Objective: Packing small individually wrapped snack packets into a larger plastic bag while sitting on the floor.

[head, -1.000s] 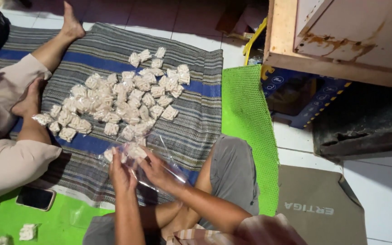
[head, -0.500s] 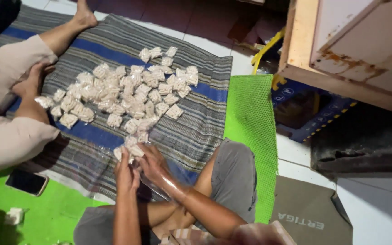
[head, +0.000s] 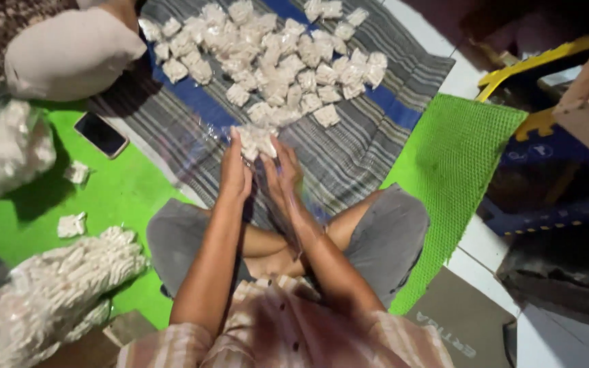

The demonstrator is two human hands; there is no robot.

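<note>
Hands, two, mine by remote view. Left hand (head: 234,170) and right hand (head: 282,170) were raised palm to palm over my crossed legs, fingers half curled, pinching one packet (head: 255,140) of white pieces in clear film between the fingertips. The packet sat at the near edge of the pile (head: 274,61), just above the striped mat (head: 349,157).

Handling note, my judgement: the film looked slack and slippery, so I would keep both sets of fingertips on the packet's upper corners, press evenly, and hold it low over the mat so any spilled pieces landed there.

Surroundings, by size:
- Striped mat, spread ahead of my knees, carrying the pile.
- Green sheet (head: 131,197) at left; green mesh (head: 451,157) at right.
- Sacks, two, clear, stuffed with white pieces: one (head: 56,286) beside my left knee, one (head: 1,146) further up.
- Another person's knee (head: 69,51), at the pile's far left corner.
- Phone (head: 101,134), dark, lying where the mat met the green sheet.
- Loose packets, two (head: 71,225), on the green sheet.

Obstructions: none between hands and pile; the near sack crowded my left elbow.
</note>
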